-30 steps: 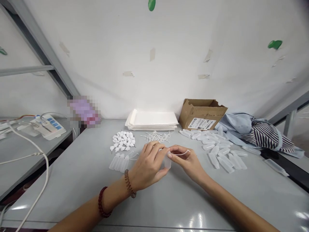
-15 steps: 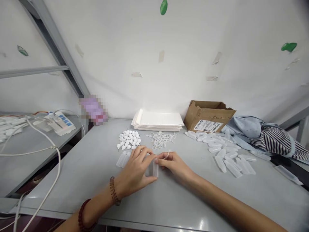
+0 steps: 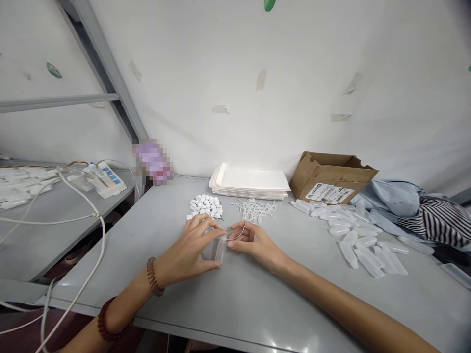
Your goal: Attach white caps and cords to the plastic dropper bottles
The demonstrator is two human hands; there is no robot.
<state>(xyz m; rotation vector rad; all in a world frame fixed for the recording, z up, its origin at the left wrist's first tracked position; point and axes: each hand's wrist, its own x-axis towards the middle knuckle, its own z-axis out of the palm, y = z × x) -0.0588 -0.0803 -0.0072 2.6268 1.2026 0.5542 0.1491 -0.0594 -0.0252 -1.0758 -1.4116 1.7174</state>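
Between its thumb and fingers my left hand (image 3: 195,242) grips a small translucent plastic bottle (image 3: 220,251), held at its top and bottom. My right hand (image 3: 253,241) pinches a thin white cord (image 3: 241,232) close to the bottle's neck; the cord curves up over the fingers. Just behind my left hand lies a heap of small white caps (image 3: 205,206). A tangle of white cords (image 3: 255,210) rests behind my right hand. Many more translucent bottles (image 3: 368,260) are scattered on the right part of the table.
White padded envelopes (image 3: 253,179) are stacked against the wall. An opened cardboard box (image 3: 327,179) stands right of them, beside crumpled blue and striped cloth (image 3: 434,215). At the left, a white cable (image 3: 97,255) hangs across a lower side table with a power strip (image 3: 106,180).
The bottle and both hands have shifted left in the picture and the bottle's neck now shows. My right hand still holds the cord. The camera view has turned slightly.
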